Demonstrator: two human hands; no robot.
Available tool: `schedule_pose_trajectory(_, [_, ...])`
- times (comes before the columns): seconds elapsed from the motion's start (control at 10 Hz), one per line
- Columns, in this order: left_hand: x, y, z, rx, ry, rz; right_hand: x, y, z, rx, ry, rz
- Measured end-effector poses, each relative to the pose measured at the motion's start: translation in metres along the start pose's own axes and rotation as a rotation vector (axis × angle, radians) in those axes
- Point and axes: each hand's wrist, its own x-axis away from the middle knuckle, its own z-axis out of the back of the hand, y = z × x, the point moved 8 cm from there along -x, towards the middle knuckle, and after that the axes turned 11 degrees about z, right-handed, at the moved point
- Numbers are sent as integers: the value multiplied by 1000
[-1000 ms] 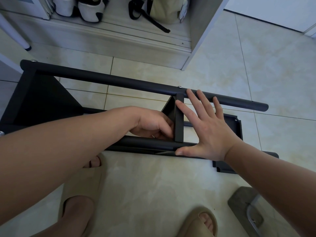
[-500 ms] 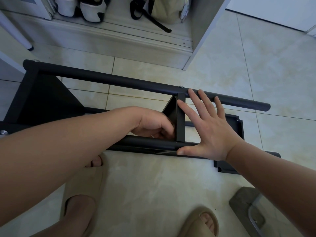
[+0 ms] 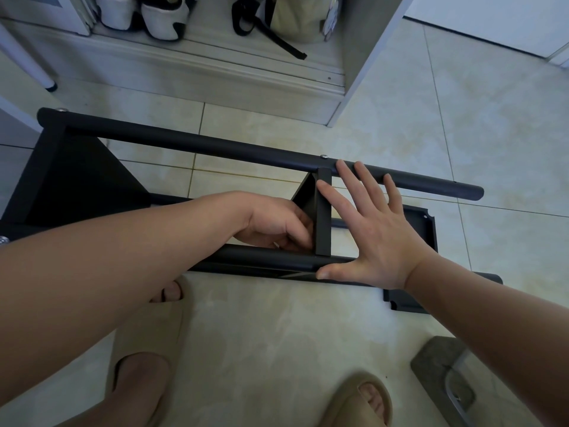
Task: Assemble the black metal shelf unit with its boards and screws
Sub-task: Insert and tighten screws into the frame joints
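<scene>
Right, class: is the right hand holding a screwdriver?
No, the right hand lies open, fingers straight, pressed against the black frame.

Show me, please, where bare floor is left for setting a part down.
Free: tiles between the near tube and the sandals, and right of the cabinet beyond the far tube. Crowded: the crosspiece, flanked by the left hand and right hand.

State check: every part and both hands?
shelf frame: on its side on the floor.
middle board: upright between the two tubes.
top screw: seated in the far tube.
loose board: flat on the floor under the frame.
left hand: fingers curled beside the board; grip unclear.
right hand: fingers spread flat against board and tubes.
</scene>
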Motion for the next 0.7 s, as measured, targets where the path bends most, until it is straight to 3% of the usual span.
schedule_pose_trajectory(0.4, [3,3,-3,0,-51,-31,0,0,0,-7,-2,-1])
schedule_pose_trajectory(0.7, [0,-3,-3,48,-53,51,0,0,0,-9,-7,-5])
